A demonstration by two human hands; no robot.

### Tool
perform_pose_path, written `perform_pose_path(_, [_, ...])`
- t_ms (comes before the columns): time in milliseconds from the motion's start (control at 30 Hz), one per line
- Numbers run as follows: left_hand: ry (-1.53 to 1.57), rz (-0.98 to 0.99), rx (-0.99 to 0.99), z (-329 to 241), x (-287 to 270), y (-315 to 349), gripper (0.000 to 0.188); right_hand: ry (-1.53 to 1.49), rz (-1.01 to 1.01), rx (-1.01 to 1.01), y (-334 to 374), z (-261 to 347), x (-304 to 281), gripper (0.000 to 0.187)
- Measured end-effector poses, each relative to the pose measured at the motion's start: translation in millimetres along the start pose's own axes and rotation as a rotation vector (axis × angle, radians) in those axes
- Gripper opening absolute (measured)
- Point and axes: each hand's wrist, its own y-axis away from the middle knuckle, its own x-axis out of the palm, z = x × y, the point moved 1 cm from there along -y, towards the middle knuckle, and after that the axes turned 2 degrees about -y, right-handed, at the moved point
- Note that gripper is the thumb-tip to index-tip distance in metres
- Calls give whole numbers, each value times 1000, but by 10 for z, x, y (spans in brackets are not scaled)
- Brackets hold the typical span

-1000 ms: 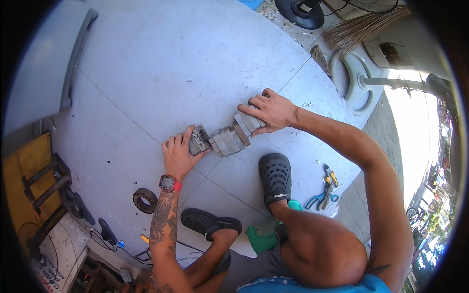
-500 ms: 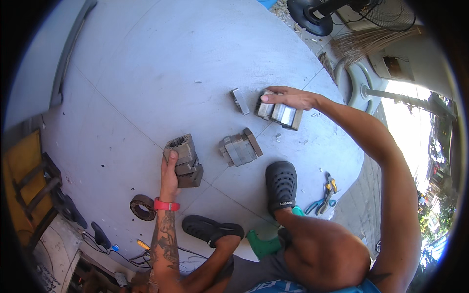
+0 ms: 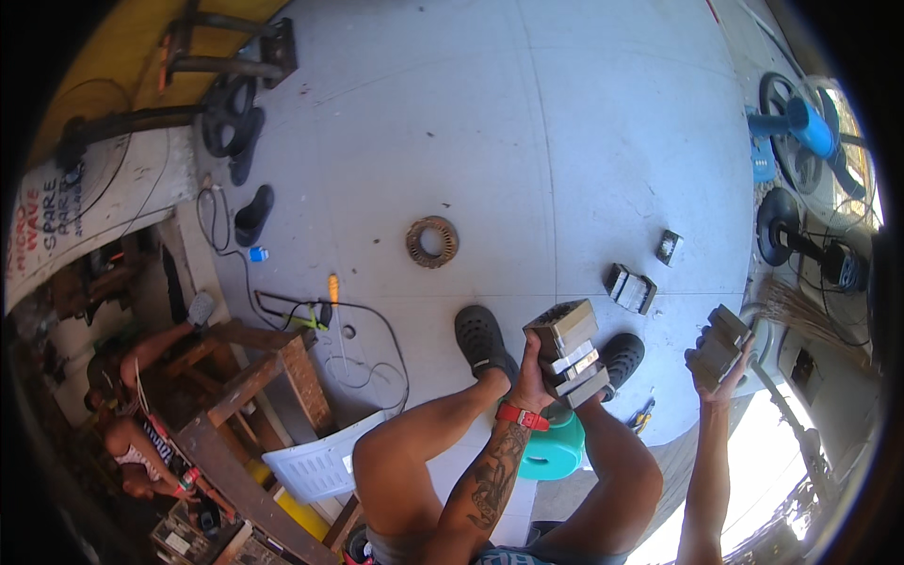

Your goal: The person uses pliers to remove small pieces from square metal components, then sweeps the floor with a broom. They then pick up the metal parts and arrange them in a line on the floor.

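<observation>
Laminated metal core stacks (image 3: 568, 353) are being lifted off the floor, the left hand (image 3: 529, 381) grasping one loose pile, the right hand (image 3: 716, 377) clutching another stack (image 3: 720, 344). Uneven plates are probably liable to slide out and drop onto the clogged feet (image 3: 482, 337) below.

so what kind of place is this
Probably an informal outdoor repair workshop for electric motors or fans: a round motor stator core lies on the concrete floor, fans stand at the edge, and both hands hold stacks of metal laminations.
</observation>
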Motion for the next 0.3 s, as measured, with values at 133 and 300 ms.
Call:
perform_pose_path(133, [-36,6,-17,-440,601,1121,93,29,98,50,840,477,1021,78])
perform_pose_path(300, [-111,-121,142,-943,1239,2210,96,44,444,114,1894,956,2239,93])
